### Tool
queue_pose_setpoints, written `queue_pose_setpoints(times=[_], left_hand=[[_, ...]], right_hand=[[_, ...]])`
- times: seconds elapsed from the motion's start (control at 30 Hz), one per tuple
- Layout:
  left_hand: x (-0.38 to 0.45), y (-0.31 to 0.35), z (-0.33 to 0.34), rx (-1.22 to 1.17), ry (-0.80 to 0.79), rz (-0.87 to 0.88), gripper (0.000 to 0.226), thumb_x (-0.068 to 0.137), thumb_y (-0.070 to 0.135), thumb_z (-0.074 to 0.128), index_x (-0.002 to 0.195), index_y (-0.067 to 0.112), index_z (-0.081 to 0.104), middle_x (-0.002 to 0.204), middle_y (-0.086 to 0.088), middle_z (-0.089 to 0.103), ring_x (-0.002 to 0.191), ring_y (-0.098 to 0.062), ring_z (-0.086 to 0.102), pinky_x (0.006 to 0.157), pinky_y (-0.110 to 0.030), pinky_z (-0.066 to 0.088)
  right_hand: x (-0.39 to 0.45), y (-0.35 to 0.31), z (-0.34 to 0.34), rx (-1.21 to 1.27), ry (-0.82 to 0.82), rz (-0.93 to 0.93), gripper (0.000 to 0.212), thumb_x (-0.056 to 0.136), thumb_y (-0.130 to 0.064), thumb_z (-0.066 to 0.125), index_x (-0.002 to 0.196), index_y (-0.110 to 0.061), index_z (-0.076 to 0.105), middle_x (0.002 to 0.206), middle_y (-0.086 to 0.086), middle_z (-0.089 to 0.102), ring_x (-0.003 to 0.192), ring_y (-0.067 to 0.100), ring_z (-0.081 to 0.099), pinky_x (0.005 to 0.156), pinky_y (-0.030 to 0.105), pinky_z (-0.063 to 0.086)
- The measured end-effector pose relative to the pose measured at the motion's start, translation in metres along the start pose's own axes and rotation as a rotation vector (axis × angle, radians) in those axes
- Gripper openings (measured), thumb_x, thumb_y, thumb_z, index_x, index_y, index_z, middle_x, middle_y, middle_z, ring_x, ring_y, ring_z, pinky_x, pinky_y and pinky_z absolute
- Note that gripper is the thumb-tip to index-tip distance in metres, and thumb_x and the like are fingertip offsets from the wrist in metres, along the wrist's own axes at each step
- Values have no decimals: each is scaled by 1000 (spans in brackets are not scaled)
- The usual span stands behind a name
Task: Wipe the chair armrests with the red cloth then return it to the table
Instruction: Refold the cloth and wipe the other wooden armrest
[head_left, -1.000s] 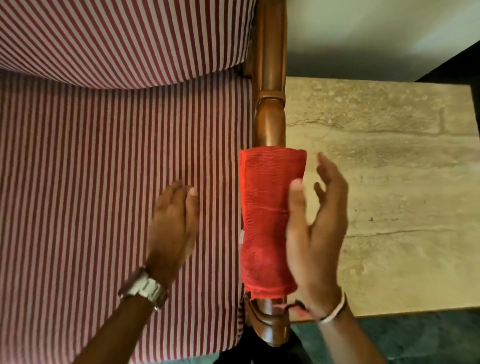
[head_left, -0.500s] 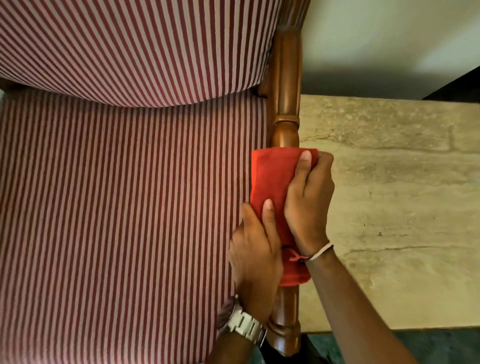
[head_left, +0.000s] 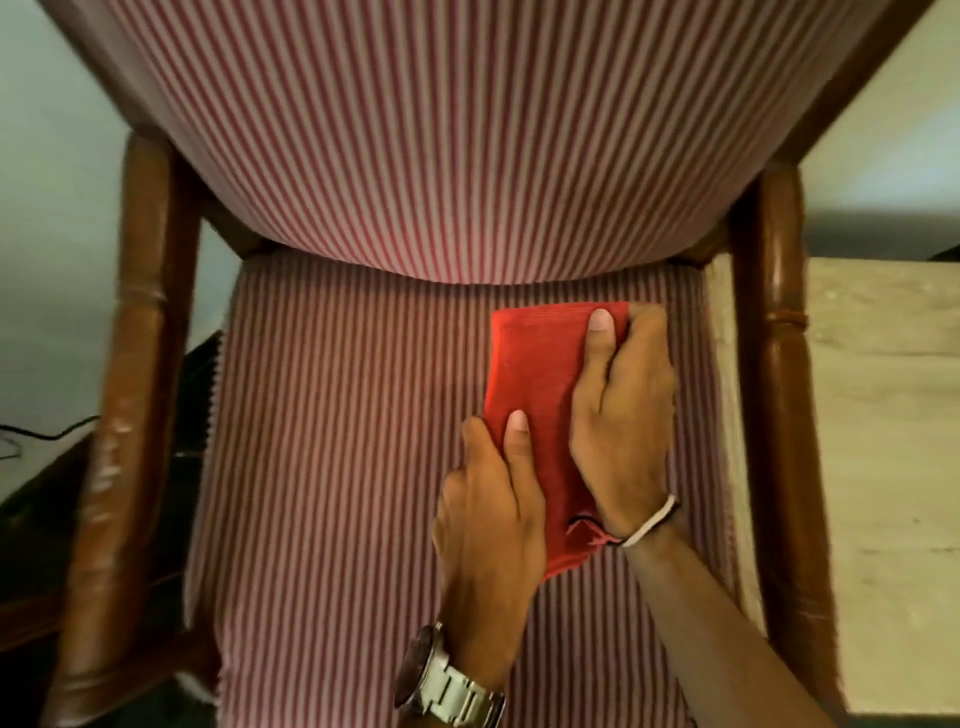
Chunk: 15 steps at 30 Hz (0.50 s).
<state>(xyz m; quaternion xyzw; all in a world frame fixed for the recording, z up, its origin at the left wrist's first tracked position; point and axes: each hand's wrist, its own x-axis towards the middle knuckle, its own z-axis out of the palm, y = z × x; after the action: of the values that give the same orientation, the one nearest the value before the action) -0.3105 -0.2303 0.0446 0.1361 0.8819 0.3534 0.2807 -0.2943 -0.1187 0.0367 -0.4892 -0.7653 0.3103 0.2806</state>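
The chair's back (head_left: 457, 140) runs off the top edge, and the front of the seat (head_left: 332, 467) is cut by the bottom edge. Both forearms leave the picture at the bottom. The left armrest (head_left: 132, 395) is smeared by motion blur, with pale scuffed patches along it; whether those are wear or glare cannot be told. Dark shapes and a thin cable (head_left: 47, 431) lie beyond it at the left edge, too dim to name. The worktop (head_left: 883, 415) shows only as a pale slab right of the right armrest (head_left: 774, 332), cut off by the right edge.

The cloth (head_left: 535, 364), red and folded into a long strip, is held over the right half of the seat, between the two armrests and touching neither. Whether its underside rests on the striped fabric or hangs just above it cannot be told. Its near end is hidden under the wrists, where a frayed corner sticks out.

The right hand (head_left: 623, 415) is closed around the strip's right edge: the thumb lies flat along the top, its nail near the far end, while the fingers curl down over the side and out of sight. A thin band (head_left: 652, 522) circles that wrist.

The left hand (head_left: 488, 509) grips the strip's near left part, thumb pressed on top and the fingers wrapped under, hidden from view. A metal watch (head_left: 452, 686) sits on that wrist.
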Motion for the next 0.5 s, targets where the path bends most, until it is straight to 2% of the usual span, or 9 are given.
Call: queue_pose_setpoints(times=[0.07, 0.17, 0.23, 0.3, 0.37, 0.47, 0.5], left_hand=[[9, -17, -39, -5, 38, -24, 74, 80, 76, 9, 107, 17, 45, 81, -17, 65, 74, -40, 65, 68, -56, 56], [20, -51, -98, 19, 135, -71, 69, 82, 75, 11, 109, 22, 46, 77, -13, 63, 69, -35, 65, 66, -50, 58], [23, -71, -131, 114, 224, -28, 65, 89, 65, 16, 118, 18, 51, 69, 0, 55, 60, -20, 57, 58, -33, 51], [25, -91, -165, 186, 296, -29, 55, 94, 59, 16, 117, 20, 48, 70, 14, 45, 59, -4, 45, 61, -24, 42], [26, -109, -194, 208, 348, -165, 50, 93, 67, 10, 118, 32, 36, 80, 14, 47, 65, -8, 46, 71, -33, 44], [31, -136, -226, 268, 374, -236, 41, 92, 70, 7, 95, 35, 28, 68, 11, 51, 56, -7, 50, 58, -31, 41], [34, -147, -235, 294, 378, -242, 39, 93, 68, 8, 89, 33, 26, 66, 11, 49, 55, -6, 49, 58, -32, 42]], right_hand=[[-14, -32, 27, 28, -32, -23, 20, 109, -26, 40, 102, -10, 50, 83, -5, 51, 69, 3, 44, 61, 20, 29], [-38, -83, 69, 84, -96, -59, 24, 109, -28, 39, 105, -9, 52, 82, -1, 58, 69, 13, 54, 61, 24, 38], [-52, -112, 91, 132, -141, -78, 24, 109, -29, 40, 103, -9, 52, 80, 1, 58, 68, 15, 56, 61, 27, 41], [-69, -138, 114, 183, -213, -98, 24, 109, -29, 41, 100, -9, 52, 77, 0, 56, 66, 14, 55, 59, 28, 44], [-85, -160, 137, 232, -287, -120, 23, 109, -28, 44, 100, -10, 54, 78, -1, 56, 67, 12, 55, 60, 24, 46], [-105, -178, 168, 286, -372, -127, 21, 107, -27, 50, 101, -10, 60, 85, 0, 62, 74, 11, 60, 65, 19, 49], [-111, -182, 178, 296, -385, -118, 20, 107, -27, 53, 101, -10, 62, 87, 1, 64, 77, 12, 61, 67, 18, 50]])
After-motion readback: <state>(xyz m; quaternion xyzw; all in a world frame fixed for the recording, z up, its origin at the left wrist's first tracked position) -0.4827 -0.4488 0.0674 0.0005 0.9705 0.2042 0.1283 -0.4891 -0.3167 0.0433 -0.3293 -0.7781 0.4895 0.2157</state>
